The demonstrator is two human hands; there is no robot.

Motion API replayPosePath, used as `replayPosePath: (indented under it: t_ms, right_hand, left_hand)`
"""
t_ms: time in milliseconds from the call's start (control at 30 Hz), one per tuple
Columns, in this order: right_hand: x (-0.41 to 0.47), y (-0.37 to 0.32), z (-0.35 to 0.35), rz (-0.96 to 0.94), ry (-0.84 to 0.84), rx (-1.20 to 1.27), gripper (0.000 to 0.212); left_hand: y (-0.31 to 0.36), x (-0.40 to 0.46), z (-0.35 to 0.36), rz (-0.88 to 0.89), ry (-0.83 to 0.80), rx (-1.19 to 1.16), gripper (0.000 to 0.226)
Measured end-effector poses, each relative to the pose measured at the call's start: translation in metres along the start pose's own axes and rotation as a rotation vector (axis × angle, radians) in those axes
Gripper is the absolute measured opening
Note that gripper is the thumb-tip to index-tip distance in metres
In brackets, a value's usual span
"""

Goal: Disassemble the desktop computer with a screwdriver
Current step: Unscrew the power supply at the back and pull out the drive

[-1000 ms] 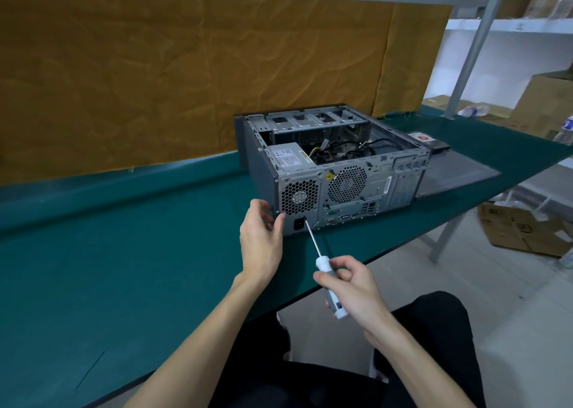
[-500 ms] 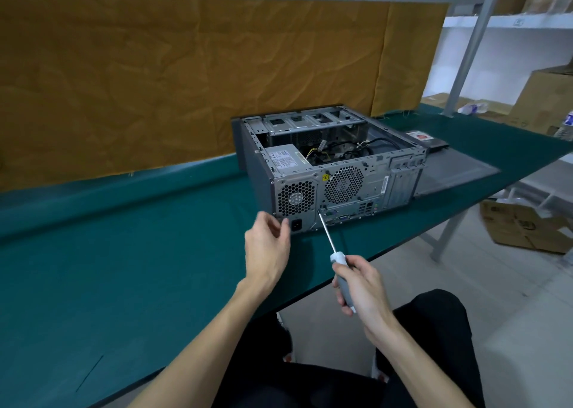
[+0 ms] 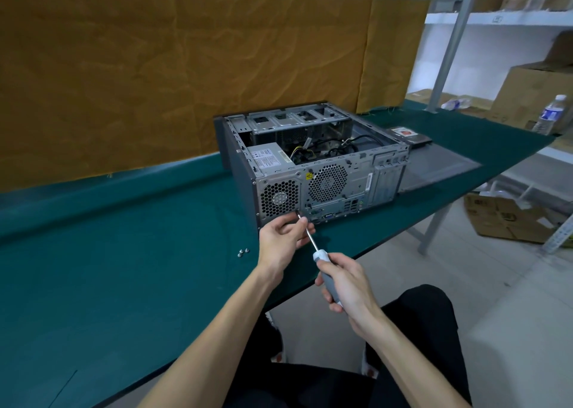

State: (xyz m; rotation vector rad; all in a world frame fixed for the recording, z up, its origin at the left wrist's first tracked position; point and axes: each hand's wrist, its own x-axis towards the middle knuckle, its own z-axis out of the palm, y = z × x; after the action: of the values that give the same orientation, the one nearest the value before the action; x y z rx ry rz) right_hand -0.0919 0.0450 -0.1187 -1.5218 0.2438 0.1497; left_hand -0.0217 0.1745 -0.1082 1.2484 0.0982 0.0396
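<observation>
An open grey desktop computer case (image 3: 313, 162) lies on its side on the green table (image 3: 124, 277), rear panel toward me, the power supply (image 3: 269, 159) visible inside. My right hand (image 3: 347, 286) grips the grey-and-white handle of a screwdriver (image 3: 322, 265). The shaft slants up-left, its tip at the lower edge of the power supply's fan grille (image 3: 279, 198). My left hand (image 3: 283, 240) pinches the shaft just behind the tip, close against the rear panel. Two small loose screws (image 3: 242, 252) lie on the table left of my left hand.
The removed grey side panel (image 3: 434, 169) lies flat right of the case, a hard drive (image 3: 407, 135) behind it. A metal post (image 3: 449, 45), cardboard boxes (image 3: 527, 97) and a water bottle (image 3: 550, 114) stand at the right. Another box (image 3: 508, 218) sits on the floor.
The screwdriver tip has moved left from the port area to the bottom of the power supply grille. My left hand has closed its fingers on the shaft near the tip.
</observation>
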Motion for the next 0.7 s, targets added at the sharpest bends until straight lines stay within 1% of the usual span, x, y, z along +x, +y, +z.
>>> replayPosePath:
  t_ms: [233,333,400,500,533,567,600,633,667,700]
  right_hand:
    - [-0.001,-0.005,-0.001,0.049,-0.008,0.042,0.011]
    - [-0.001,-0.008,-0.001,0.088,-0.011,0.066,0.017]
    - [-0.003,-0.016,-0.004,0.175,-0.07,0.178,0.023]
    - [-0.003,-0.031,-0.011,0.365,-0.245,0.535,0.031]
    - [-0.003,-0.036,-0.013,0.384,-0.263,0.578,0.03]
    - [-0.003,-0.039,-0.013,0.332,-0.228,0.464,0.026]
    - [-0.003,-0.039,-0.012,0.203,-0.146,0.163,0.02]
    - [-0.004,-0.038,-0.01,0.029,-0.013,-0.262,0.013]
    - [-0.004,-0.034,-0.009,-0.15,0.104,-0.632,0.008]
    - [-0.003,-0.031,-0.007,-0.263,0.172,-0.831,0.004]
  left_hand:
    - [0.001,0.001,0.002,0.012,-0.014,0.007,0.037]
    - [0.001,0.002,0.002,0.0,-0.007,0.003,0.035]
    - [0.001,0.004,0.002,-0.02,0.008,-0.009,0.032]
    - [0.004,0.005,0.005,-0.089,0.052,-0.026,0.025]
    - [0.005,0.005,0.006,-0.114,0.055,-0.034,0.024]
    - [0.006,0.005,0.007,-0.137,0.042,-0.058,0.023]
    - [0.007,0.005,0.008,-0.161,0.019,-0.093,0.021]
    - [0.009,0.004,0.009,-0.188,-0.007,-0.131,0.019]
    - [0.01,0.004,0.01,-0.216,-0.026,-0.166,0.018]
    - [0.011,0.004,0.011,-0.241,-0.035,-0.203,0.017]
